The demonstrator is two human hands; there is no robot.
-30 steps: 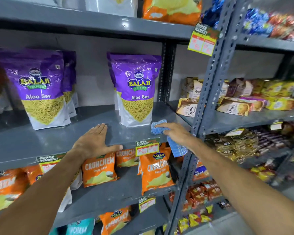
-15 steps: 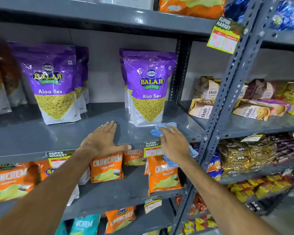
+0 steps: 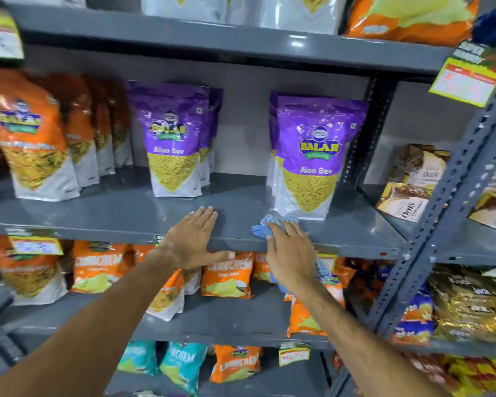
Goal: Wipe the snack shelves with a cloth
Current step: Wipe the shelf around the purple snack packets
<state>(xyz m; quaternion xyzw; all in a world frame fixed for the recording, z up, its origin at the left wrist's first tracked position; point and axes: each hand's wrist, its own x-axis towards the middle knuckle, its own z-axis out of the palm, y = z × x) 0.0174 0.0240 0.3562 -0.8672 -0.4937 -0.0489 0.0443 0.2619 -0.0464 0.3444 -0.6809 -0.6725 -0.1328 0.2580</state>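
Note:
A grey metal shelf [image 3: 121,213] runs across the middle of the view. My right hand [image 3: 291,255] presses a blue checked cloth [image 3: 262,232] onto the shelf's front edge, just in front of a purple Aloo Sev bag [image 3: 312,159]. Part of the cloth hangs down below my palm. My left hand [image 3: 194,242] lies flat on the same shelf to the left of the cloth, fingers spread, thumb over the front lip. A second purple Aloo Sev bag [image 3: 173,144] stands behind the left hand.
Orange snack bags [image 3: 32,144] stand at the shelf's left end. Crunchem packets [image 3: 229,275] fill the shelf below. A perforated grey upright [image 3: 453,196] divides this bay from oats boxes [image 3: 413,181] on the right. Price tags [image 3: 470,75] hang from shelf edges.
My right hand has slid the cloth leftward along the shelf front, from the right end toward my left hand. The left hand stays planted. The view has shifted left.

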